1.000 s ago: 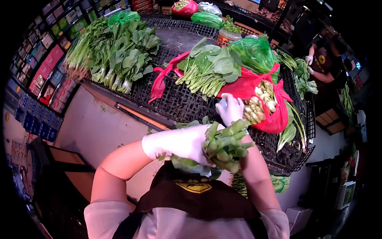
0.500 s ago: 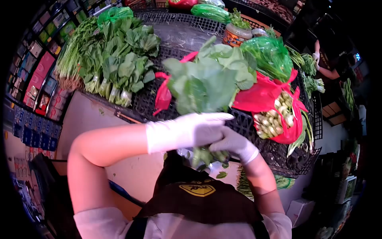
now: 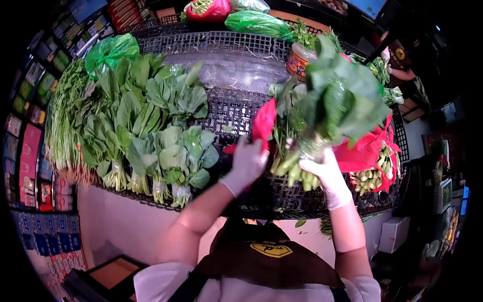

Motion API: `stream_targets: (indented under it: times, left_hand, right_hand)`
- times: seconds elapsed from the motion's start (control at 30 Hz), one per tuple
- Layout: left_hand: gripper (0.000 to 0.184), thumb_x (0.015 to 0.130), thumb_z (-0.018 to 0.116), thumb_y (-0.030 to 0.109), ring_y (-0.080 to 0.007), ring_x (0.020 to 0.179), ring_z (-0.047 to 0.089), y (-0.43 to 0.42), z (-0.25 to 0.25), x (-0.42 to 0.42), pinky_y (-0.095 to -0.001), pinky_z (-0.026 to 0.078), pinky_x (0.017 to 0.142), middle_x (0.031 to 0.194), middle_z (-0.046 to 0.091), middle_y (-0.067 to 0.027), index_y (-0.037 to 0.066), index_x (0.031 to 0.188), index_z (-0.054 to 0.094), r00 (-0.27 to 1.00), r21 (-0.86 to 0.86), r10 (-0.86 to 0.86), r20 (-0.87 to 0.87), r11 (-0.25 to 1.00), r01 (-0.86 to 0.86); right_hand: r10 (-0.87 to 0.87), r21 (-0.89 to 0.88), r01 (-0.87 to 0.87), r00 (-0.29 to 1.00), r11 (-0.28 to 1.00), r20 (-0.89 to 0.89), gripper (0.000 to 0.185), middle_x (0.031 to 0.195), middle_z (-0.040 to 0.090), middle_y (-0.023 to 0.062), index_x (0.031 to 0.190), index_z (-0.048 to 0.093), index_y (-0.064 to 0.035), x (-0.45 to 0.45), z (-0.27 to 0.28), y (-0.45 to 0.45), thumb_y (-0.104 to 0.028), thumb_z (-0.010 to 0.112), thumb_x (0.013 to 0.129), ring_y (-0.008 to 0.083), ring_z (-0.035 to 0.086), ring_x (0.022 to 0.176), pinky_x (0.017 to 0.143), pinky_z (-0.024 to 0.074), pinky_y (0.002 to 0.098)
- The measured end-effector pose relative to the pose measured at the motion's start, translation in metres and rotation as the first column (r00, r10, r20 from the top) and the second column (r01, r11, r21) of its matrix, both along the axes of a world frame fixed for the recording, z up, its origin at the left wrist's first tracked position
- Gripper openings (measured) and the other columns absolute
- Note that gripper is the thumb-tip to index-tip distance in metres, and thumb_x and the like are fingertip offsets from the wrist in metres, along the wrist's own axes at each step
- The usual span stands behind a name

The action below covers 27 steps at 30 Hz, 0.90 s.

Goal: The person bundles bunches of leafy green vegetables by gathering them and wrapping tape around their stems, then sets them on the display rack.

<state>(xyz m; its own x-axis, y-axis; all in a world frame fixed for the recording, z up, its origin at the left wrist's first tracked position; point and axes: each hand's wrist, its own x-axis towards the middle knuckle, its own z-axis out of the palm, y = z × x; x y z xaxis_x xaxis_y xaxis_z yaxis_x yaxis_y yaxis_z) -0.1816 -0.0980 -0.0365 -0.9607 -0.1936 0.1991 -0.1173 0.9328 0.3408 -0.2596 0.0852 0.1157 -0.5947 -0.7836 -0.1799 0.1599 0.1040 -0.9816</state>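
Both hands wear white gloves. My right hand (image 3: 324, 168) is closed round the stems of a leafy green bunch (image 3: 334, 100), held upright with its leaves up and clear wrap around its stems. At the middle of the black crate, my left hand (image 3: 246, 161) has its fingers closed on the end of a red plastic bag (image 3: 263, 123). Loose leafy greens (image 3: 289, 108) lie between the hands, partly hidden by the held bunch. Beyond my right hand sits an open red bag (image 3: 359, 153) with pale stems (image 3: 367, 180) showing.
Wrapped leafy bunches (image 3: 176, 156) and long thin greens (image 3: 68, 121) fill the left side. A labelled jar (image 3: 300, 60) stands at the back, near a green-bagged vegetable (image 3: 259, 25). The black crate's edge (image 3: 271, 215) runs before me. Another person (image 3: 400, 63) is at the far right.
The hands have parted after being together. The leafy bunch has risen upright in my right hand, and my left hand has moved onto the red bag. The view has shifted left.
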Motion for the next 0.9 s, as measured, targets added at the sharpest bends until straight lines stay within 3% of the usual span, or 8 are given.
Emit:
stream_targets:
  times: [0.13, 0.23, 0.33, 0.4, 0.6, 0.63, 0.73, 0.9]
  left_hand:
    - [0.054, 0.076, 0.065, 0.025, -0.0349, 0.095, 0.056, 0.081, 0.015, 0.007, -0.0448, 0.045, 0.087, 0.103, 0.056, -0.0237, -0.007, 0.118, 0.049, 0.996, 0.617, 0.0, -0.092, 0.785, 0.057]
    - [0.042, 0.083, 0.056, 0.025, -0.0348, 0.106, 0.053, 0.084, -0.009, 0.025, -0.0441, 0.039, 0.096, 0.109, 0.057, -0.0229, -0.002, 0.115, 0.054, 0.974, 0.317, -0.138, -0.179, 0.929, 0.19]
    - [0.039, 0.087, 0.053, 0.027, -0.0334, 0.11, 0.053, 0.064, -0.021, 0.045, -0.0438, 0.04, 0.096, 0.116, 0.059, -0.0174, 0.003, 0.117, 0.055, 0.959, 0.518, -0.227, -0.167, 0.808, 0.282]
    - [0.033, 0.083, 0.055, 0.019, -0.0365, 0.1, 0.057, 0.057, -0.037, 0.053, -0.0443, 0.043, 0.091, 0.105, 0.062, -0.0189, 0.001, 0.111, 0.058, 0.908, 0.471, -0.113, -0.403, 0.825, 0.311]
    - [0.043, 0.088, 0.058, 0.025, -0.0285, 0.116, 0.051, 0.042, -0.036, 0.068, -0.0389, 0.04, 0.097, 0.123, 0.054, -0.0146, 0.005, 0.124, 0.048, 0.953, 0.671, -0.285, -0.101, 0.688, 0.277]
    - [0.04, 0.086, 0.058, 0.023, -0.0328, 0.113, 0.052, 0.045, -0.039, 0.065, -0.0414, 0.042, 0.094, 0.121, 0.056, -0.0165, 0.004, 0.122, 0.051, 0.958, 0.603, -0.237, -0.161, 0.744, 0.286]
    - [0.042, 0.088, 0.054, 0.022, -0.0351, 0.12, 0.047, 0.052, -0.07, 0.06, -0.0426, 0.039, 0.099, 0.126, 0.052, -0.0182, 0.005, 0.126, 0.05, 0.959, 0.474, -0.283, 0.029, 0.848, 0.236]
    - [0.049, 0.08, 0.061, 0.01, -0.0383, 0.125, 0.04, 0.026, 0.008, 0.081, -0.0432, 0.031, 0.106, 0.139, 0.036, -0.0238, 0.005, 0.128, 0.05, 1.0, 0.555, 0.013, -0.017, 0.832, -0.002]
  right_hand:
    - [0.296, 0.078, -0.29, 0.951, 0.954, -0.089, 0.045, 0.1, 0.065, 0.0126, 0.114, 0.055, 0.0047, -0.018, -0.026, -0.12, -0.02, 0.068, 0.079, 0.0182, 0.062, 0.087, 0.079, 0.0495, 0.0298]
    - [0.355, 0.196, -0.358, 0.933, 0.913, 0.055, 0.031, 0.086, 0.066, 0.0103, 0.107, 0.052, 0.0031, -0.02, -0.089, -0.194, -0.007, 0.068, 0.082, 0.0129, 0.06, 0.057, 0.046, 0.0452, 0.0243]
    - [0.102, -0.063, -0.101, 0.995, 0.993, 0.009, 0.058, 0.088, 0.067, 0.0133, 0.119, 0.042, 0.0064, -0.009, -0.176, -0.248, -0.015, 0.076, 0.077, 0.0237, 0.064, 0.084, 0.074, 0.05, 0.0308]
    - [0.153, 0.448, -0.027, 0.957, 0.894, -0.247, 0.044, 0.09, 0.067, 0.0129, 0.108, 0.055, 0.0041, 0.008, -0.15, -0.262, -0.019, 0.076, 0.077, 0.0213, 0.064, 0.082, 0.075, 0.0497, 0.0309]
    - [0.079, 0.074, -0.063, 0.97, 0.995, -0.232, 0.049, 0.094, 0.066, 0.0177, 0.103, 0.063, 0.003, -0.006, -0.231, -0.277, -0.039, 0.071, 0.08, 0.0304, 0.062, 0.095, 0.087, 0.0459, 0.035]
    - [0.382, 0.502, -0.122, 0.803, 0.856, -0.458, 0.058, 0.091, 0.065, 0.0203, 0.101, 0.064, 0.0046, -0.013, -0.204, -0.277, -0.048, 0.069, 0.078, 0.0322, 0.063, 0.09, 0.084, 0.047, 0.0351]
    - [0.341, 0.572, 0.004, 0.799, 0.82, -0.495, 0.056, 0.084, 0.065, 0.0215, 0.098, 0.063, 0.0096, -0.004, -0.162, -0.264, -0.042, 0.07, 0.078, 0.0325, 0.064, 0.08, 0.079, 0.0475, 0.0349]
    - [0.154, 0.054, -0.145, 0.946, 0.988, -0.284, 0.041, 0.092, 0.066, 0.0177, 0.102, 0.061, 0.0063, -0.006, -0.118, -0.163, -0.027, 0.068, 0.079, 0.0252, 0.064, 0.089, 0.081, 0.0496, 0.0301]
